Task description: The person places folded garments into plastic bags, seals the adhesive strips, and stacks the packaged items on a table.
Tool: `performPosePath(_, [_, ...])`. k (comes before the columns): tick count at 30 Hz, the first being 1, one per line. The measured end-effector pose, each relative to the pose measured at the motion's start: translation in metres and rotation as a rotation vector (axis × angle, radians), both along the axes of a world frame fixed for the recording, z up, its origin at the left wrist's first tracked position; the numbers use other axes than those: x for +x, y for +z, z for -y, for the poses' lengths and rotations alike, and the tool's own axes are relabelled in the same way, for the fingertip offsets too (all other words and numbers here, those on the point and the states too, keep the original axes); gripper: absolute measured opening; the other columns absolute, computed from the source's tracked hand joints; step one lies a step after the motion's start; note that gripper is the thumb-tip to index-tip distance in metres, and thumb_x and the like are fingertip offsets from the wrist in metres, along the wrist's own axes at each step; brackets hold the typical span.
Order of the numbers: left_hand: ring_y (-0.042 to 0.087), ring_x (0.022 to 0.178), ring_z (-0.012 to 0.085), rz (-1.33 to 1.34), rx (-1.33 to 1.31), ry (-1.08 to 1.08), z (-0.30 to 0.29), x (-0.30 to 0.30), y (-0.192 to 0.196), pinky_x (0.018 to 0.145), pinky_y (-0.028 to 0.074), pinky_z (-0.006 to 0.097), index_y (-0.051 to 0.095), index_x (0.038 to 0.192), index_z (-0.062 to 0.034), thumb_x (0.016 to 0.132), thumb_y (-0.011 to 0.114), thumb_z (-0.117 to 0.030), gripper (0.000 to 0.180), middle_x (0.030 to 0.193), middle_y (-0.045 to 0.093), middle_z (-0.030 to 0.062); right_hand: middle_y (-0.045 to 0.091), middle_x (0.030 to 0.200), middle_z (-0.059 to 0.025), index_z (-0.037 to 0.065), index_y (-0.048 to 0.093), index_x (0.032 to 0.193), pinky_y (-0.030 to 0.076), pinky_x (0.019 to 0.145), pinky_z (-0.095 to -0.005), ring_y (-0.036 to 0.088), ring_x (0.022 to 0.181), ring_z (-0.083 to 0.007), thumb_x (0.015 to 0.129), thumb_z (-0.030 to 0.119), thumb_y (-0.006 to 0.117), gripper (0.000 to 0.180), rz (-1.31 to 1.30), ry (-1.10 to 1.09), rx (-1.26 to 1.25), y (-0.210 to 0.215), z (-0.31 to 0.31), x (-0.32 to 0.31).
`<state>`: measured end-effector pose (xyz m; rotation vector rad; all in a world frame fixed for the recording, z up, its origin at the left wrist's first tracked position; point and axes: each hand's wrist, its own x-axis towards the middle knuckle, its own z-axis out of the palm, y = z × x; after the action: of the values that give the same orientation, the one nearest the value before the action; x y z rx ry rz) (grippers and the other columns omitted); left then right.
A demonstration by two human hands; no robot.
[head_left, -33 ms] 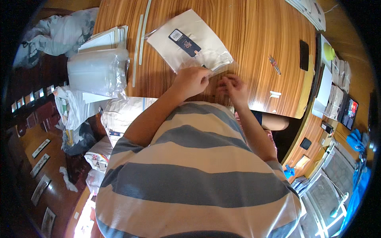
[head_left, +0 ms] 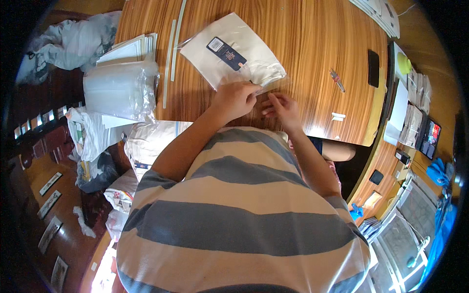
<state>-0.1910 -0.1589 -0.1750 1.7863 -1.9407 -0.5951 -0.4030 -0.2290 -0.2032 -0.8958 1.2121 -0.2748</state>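
A folded cream cloth item (head_left: 259, 41) lies tilted on the table inside a clear plastic bag (head_left: 282, 80). A dark blue hang tag (head_left: 226, 53) with a white label rests on top of it. Closed at the bag's near edge, my left hand (head_left: 235, 101) pinches the clear film; part of its grip is hidden from above. My right hand (head_left: 283, 111) hovers just right of it, near the bag's lower corner. Its thumb and fingers are bent but apart, and nothing shows between them.
To the right lie a pair of small thread snips (head_left: 337, 79), a small white piece (head_left: 338, 116) and a black phone (head_left: 373, 68). At left are a pile of clear bags (head_left: 117, 88), white sheets (head_left: 128, 52) and pale strips (head_left: 169, 68) on the wooden table (head_left: 317, 29).
My right hand has shifted slightly left, closer to my left hand and the bag's edge. The left hand keeps its place on the bag.
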Motion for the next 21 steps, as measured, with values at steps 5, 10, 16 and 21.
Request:
performPosePath(5, [0.073, 0.082, 0.0346, -0.05, -0.206, 0.025, 0.01, -0.017, 0.022, 0.075, 0.059, 0.047, 0.074, 0.119, -0.01, 0.092, 0.07, -0.019, 0.029, 0.089, 0.071, 0.0157, 0.074, 0.082, -0.0137, -0.005, 0.069, 0.096, 0.055, 0.056, -0.0372, 0.07, 0.066, -0.0205, 0.102, 0.024, 0.069, 0.029, 0.007, 0.053, -0.506, -0.049, 0.023, 0.06])
performPosePath(10, [0.073, 0.088, 0.0315, 0.203, -0.317, -0.183, -0.011, -0.04, 0.044, 0.08, 0.06, 0.047, 0.072, 0.125, -0.0102, 0.092, 0.072, -0.031, 0.039, 0.104, 0.069, 0.0158, 0.068, 0.076, -0.0166, -0.004, 0.068, 0.087, 0.048, 0.057, -0.0429, 0.059, 0.059, -0.0196, 0.1, 0.034, 0.069, 0.041, -0.109, 0.026, -0.607, -0.064, 0.005, 0.07])
performPosePath(16, [0.06, 0.128, 0.0341, 0.297, -0.139, -0.286, -0.052, 0.027, 0.032, 0.103, 0.053, 0.049, 0.041, 0.157, -0.0149, 0.084, 0.076, -0.049, 0.088, 0.136, 0.061, 0.0128, 0.072, 0.096, -0.0137, -0.003, 0.065, 0.108, 0.055, 0.055, -0.0346, 0.069, 0.073, -0.021, 0.107, 0.026, 0.063, 0.029, 0.252, -0.106, -0.27, -0.027, -0.012, 0.057])
performPosePath(21, [0.056, 0.133, 0.0293, 0.311, -0.308, -0.201, -0.07, 0.033, -0.02, 0.109, 0.049, 0.049, 0.054, 0.15, -0.017, 0.082, 0.077, -0.036, 0.074, 0.145, 0.059, 0.0053, 0.073, 0.108, -0.0125, -0.001, 0.06, 0.126, 0.065, 0.067, -0.03, 0.075, 0.085, -0.0218, 0.108, 0.024, 0.06, 0.031, 0.262, -0.07, 0.038, -0.011, -0.028, 0.028])
